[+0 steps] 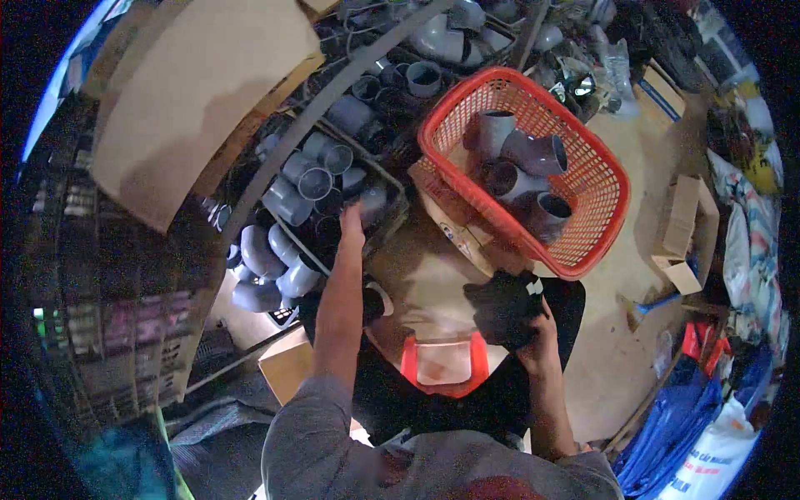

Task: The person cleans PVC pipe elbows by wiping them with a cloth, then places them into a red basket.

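Fingers of left hand [353, 221] down among grey pipe fittings [287, 200] in black crate [403, 203], grip too blurred to tell, right hand [542, 333] clamped on dark bundle [503, 312]; tugging one fitting could topple its loosely piled neighbours
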